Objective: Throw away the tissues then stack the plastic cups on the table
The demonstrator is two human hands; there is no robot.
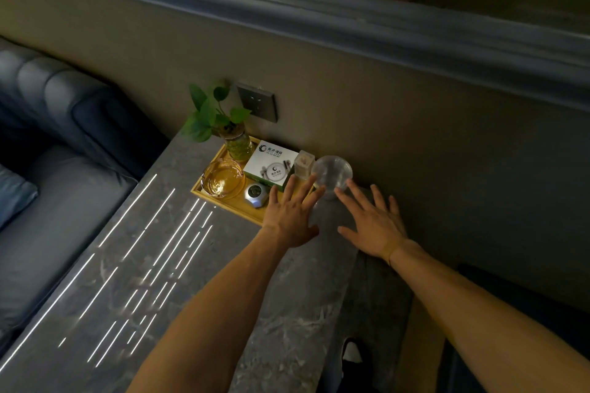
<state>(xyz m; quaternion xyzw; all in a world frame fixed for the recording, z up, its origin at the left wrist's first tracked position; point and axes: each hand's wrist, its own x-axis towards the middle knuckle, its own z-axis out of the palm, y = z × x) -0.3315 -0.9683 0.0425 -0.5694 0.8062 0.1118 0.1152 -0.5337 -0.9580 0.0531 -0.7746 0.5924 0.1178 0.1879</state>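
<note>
A clear plastic cup, possibly a stack, stands on the grey marble table by the wall, just right of a wooden tray. My left hand is open, fingers spread, its fingertips at the cup's left side. My right hand is open too, palm down, with its fingertips just below and right of the cup. Neither hand holds anything. No tissues are in sight.
The wooden tray carries a glass ashtray, a white and green box, a small toothpick holder, a grey gadget and a potted green plant. A blue sofa lies left. A wall socket is behind.
</note>
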